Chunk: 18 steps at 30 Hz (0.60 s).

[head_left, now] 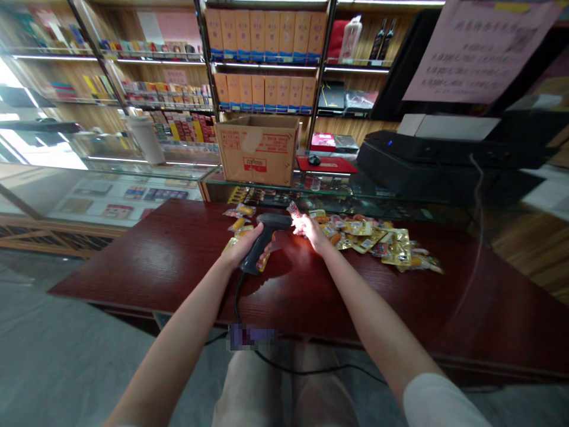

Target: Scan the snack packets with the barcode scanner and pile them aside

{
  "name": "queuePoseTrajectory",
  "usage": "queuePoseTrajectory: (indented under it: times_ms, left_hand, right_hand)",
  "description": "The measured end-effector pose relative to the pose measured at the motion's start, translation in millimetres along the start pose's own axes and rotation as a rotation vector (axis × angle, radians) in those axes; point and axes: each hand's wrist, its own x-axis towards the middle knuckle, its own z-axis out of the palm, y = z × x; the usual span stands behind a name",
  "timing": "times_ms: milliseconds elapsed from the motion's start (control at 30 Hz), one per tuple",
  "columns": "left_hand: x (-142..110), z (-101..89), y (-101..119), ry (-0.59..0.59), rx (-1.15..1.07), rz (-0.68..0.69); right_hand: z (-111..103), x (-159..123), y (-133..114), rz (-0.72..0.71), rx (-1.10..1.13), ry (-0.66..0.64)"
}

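My left hand (245,248) is wrapped round the grip of a dark barcode scanner (258,246), whose head points to the right. Light falls on my right hand (306,228), which pinches a small red-and-clear snack packet (294,209) in front of the scanner head. To the right of that hand lies a heap of snack packets (362,231), some gold, some clear with sausage-like food inside. A few more packets (239,224) rest on the table beyond and beside my left hand. The scanner's black cable (237,299) hangs over the table's front edge.
The dark red table (178,249) spans the front. Behind it, an open cardboard box (260,151) stands on a glass display case (355,201), near a mouse (314,159). Black equipment (400,160) and a monitor with a pink notice (471,53) stand right. Stocked shelves line the wall.
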Motion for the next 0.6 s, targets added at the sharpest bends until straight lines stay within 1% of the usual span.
queuePoseTrajectory:
  times_ms: [133, 200, 267, 333, 367, 400, 433, 500, 533, 567, 600]
  left_hand:
    - [-1, 2.7, -2, -0.025, -0.001, 0.024]
    - [0, 1.7, 0, -0.009, 0.007, 0.027]
    - [0, -2.9, 3, 0.058, 0.031, 0.024]
    - [0, -11.4, 8, 0.192, 0.06, 0.045]
    - [0, -16.8, 10, 0.281, 0.069, 0.064]
    - [0, -22.7, 12, 0.38, 0.071, 0.085]
    - [0, -28.7, 13, 0.482, 0.071, 0.1]
    - [1, -39.3, 14, 0.661, 0.064, 0.105]
    - [2, -43.2, 13, 0.72, 0.056, 0.103]
    - [4, -45.7, 12, 0.753, 0.039, 0.104]
    - [6, -46.7, 10, 0.761, 0.008, 0.113]
  right_hand:
    - [3, 1, 0, -0.019, -0.012, -0.009]
    - [3, 0, -6, -0.031, -0.096, 0.003]
    - [0, -3, -15, -0.136, -0.256, 0.062]
    - [-7, -8, -24, -0.302, -0.508, 0.172]
    - [-12, -11, -27, -0.364, -0.655, 0.236]
    - [-18, -14, -30, -0.392, -0.797, 0.297]
    - [-24, -17, -32, -0.381, -0.925, 0.355]
    - [-34, -22, -33, -0.313, -1.112, 0.448]
    - [-38, -23, -32, -0.29, -1.174, 0.485]
    - [-39, -23, -32, -0.29, -1.22, 0.517]
    - [-39, -23, -32, -0.314, -1.249, 0.535]
